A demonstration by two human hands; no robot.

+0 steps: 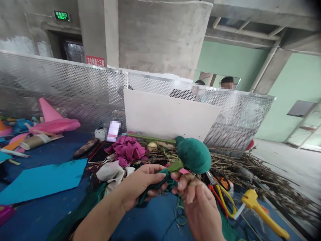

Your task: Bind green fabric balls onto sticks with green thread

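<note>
Dark green cloth-wrapped ball on a short green stem (pixel 193 156) sits just above and between both hands, long axis tilting up-right, ball end away from the person. Left hand (pixel 140 185) is closed on the trailing green fabric at the stem base. Right hand (pixel 198 201) pinches the stem from the other side, equally near. Ball looks smooth, taut, rounded, held above the blue surface (pixel 150 221).

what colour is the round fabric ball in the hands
Dark green round fabric ball, clearest in the head view.

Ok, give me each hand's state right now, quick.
Left hand: closed on the green cloth bundle at its neck.
Right hand: fingers pinching the same bundle's neck.
</note>
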